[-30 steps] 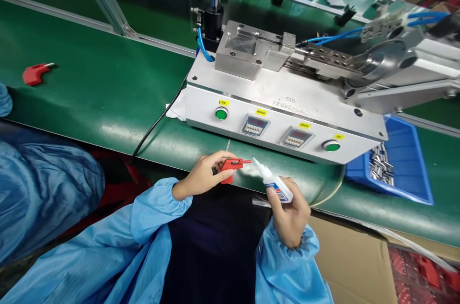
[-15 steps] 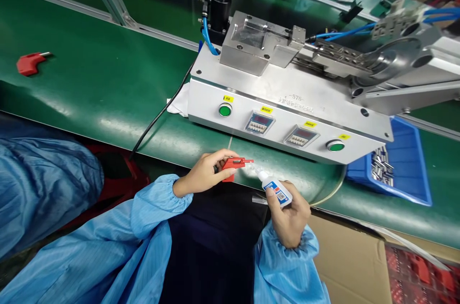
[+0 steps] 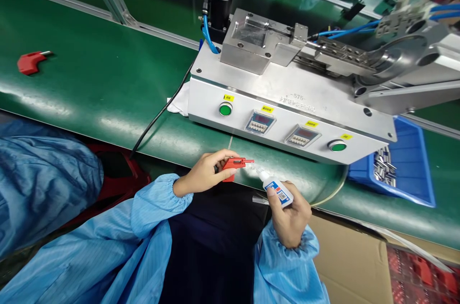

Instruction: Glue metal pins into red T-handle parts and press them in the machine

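Observation:
Pinched in my left hand (image 3: 207, 169) is a red plastic part (image 3: 233, 169) with a slot and a thin red prong pointing right. A thin metal rod (image 3: 230, 143) shows just above that hand; whether it joins the red part I cannot tell. My right hand (image 3: 292, 215) grips a white glue bottle (image 3: 278, 192) with a blue label, its clear nozzle tilted up and left. The nozzle tip is close to the end of the red prong, with a small gap between them. Both hands are over the front edge of the green bench (image 3: 201, 143).
A white machine (image 3: 283, 119) with green buttons and counters stands just beyond my hands. To its right, a blue bin (image 3: 413, 165) holds metal pins (image 3: 384, 167). Another red part (image 3: 30, 63) lies far left. A person's blue sleeve (image 3: 43, 184) is at left, a cardboard box (image 3: 348, 256) below right.
Both hands keep nearly the same pose. The bottle has shifted very slightly right, and the view has moved a little.

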`<state>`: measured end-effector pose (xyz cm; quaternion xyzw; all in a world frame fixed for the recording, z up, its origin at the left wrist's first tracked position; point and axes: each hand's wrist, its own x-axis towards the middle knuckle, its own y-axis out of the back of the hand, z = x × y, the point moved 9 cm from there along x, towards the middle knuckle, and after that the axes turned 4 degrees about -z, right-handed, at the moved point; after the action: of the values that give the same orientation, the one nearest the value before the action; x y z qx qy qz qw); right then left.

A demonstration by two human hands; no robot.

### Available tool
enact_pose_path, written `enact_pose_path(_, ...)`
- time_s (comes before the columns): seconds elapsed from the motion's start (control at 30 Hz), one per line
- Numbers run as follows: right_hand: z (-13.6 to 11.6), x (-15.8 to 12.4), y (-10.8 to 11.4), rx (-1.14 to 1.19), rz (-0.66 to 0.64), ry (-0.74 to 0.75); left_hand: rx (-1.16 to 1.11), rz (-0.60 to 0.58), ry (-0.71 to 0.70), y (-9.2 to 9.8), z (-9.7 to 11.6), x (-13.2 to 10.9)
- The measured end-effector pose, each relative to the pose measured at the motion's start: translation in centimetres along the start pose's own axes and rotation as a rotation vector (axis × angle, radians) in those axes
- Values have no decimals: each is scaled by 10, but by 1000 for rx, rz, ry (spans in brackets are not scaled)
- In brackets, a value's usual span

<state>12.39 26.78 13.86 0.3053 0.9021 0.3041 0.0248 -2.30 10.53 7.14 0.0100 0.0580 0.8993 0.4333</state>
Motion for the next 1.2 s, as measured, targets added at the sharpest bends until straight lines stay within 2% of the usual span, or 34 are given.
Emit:
enact_pose_path(0.13, 8, 0, -3, 68, -2, -40, 4, -1, -4, 0, 1, 0)
enact_pose_path(0.3, 41, -3, 0, 309, 48, -169, 17, -3, -4, 1, 2, 0)
enact_pose_path(0.47, 52, 4, -7, 475, -22, -175, 33, -9, 16, -1, 1, -2)
enact_pose_path(0.53, 49, 8, -9, 382, -26, -119, 34, -3, 39, -3, -2, -5)
enact_pose_path(0.67, 45, 14, -10, 41, 4, 15, 6, 20, 72, -5, -13, -11)
enact_pose_path(0.83, 45, 4, -3, -78, -42, 82, -22, -8, 94, -8, -33, -15)
enact_pose_path(0.9, 40, 0, 13, -76, -86, 120, -25, -4, 113, -7, -39, -16)
enact_pose_path(0.93, 39, 1, 28, -88, -80, 126, -27, -1, 119, -6, -41, -16)
enact_pose_path(1.0, 43, 14, 72, -153, -2, 102, -34, 2, 125, -6, -43, -16)
enact_pose_path(1.13, 75, 73, 176, -331, 192, -2, -45, 0, 129, -8, -41, -12)
enact_pose_path(1.17, 89, 92, 196, -412, 204, -64, -47, -2, 130, -9, -40, -11)
enact_pose_path(1.2, 110, 111, 208, -650, 134, -222, -47, -3, 129, -10, -39, -11)
